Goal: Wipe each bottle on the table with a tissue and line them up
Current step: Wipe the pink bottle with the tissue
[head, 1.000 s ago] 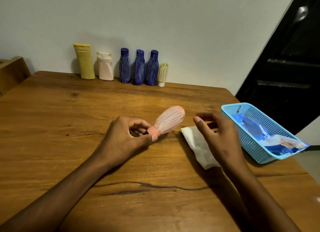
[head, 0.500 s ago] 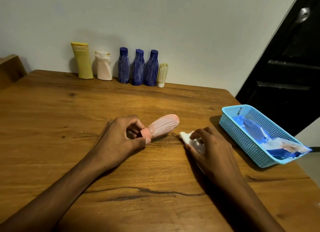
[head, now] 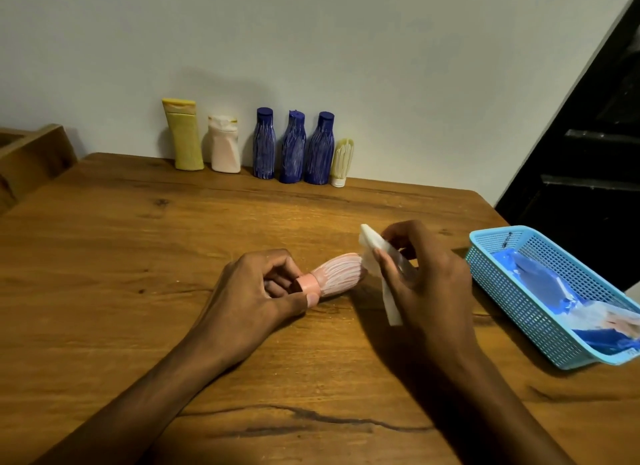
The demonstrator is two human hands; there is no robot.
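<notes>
At the center of the frame your left hand (head: 256, 291) pinches the pink bottle (head: 332, 274) by its cap, body pointing right, so your right hand (head: 426, 284), fingers gripping the tissue (head: 381, 267), can wipe it.

The wooden table (head: 104, 256) carries 6 bottles (head: 292, 147) by the wall and a blue basket (head: 512, 301).

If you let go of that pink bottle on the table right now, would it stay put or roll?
It would probably roll: the pink bottle has a rounded, ribbed body and is held on its side by the left hand, which pinches its cap. It looks small and likely light. The tissue in the right hand droops, so it is floppy.
</notes>
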